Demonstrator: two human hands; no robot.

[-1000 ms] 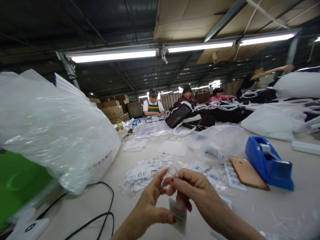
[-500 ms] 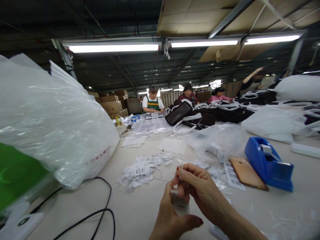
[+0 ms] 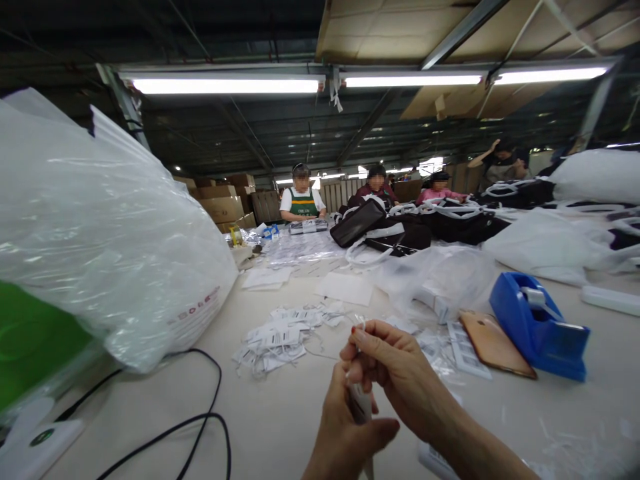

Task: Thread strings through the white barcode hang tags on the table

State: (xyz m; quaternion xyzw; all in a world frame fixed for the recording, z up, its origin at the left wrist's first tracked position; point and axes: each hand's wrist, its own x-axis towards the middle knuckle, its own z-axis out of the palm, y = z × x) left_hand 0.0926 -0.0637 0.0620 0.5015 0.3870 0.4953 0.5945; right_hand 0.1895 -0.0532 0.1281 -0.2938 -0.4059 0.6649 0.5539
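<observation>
My left hand (image 3: 345, 423) holds a white printed tag (image 3: 359, 405) against its palm, with the fingers curled and the thumb pointing right. Right above it, my right hand (image 3: 395, 357) is closed in a pinch. A thin, whitish string (image 3: 361, 322) shows at its fingertips; the hands touch and partly hide it. Left of the hands lies a loose pile of white tags with strings (image 3: 277, 337). Some clear plastic bits (image 3: 437, 350) lie just beyond my right hand.
On the right stand a blue tape dispenser (image 3: 537, 327) and a gold phone (image 3: 497, 343). A large plastic bag (image 3: 115, 233) rises on the left, above a black cable (image 3: 213, 393). Black bags with white handles (image 3: 400, 233) are heaped farther back. Co-workers (image 3: 303, 197) sit across the table.
The tag in my left hand has turned more edge-on, and the left fingers have shifted slightly. My right hand keeps its pinch. A co-worker at the far right has lowered an arm.
</observation>
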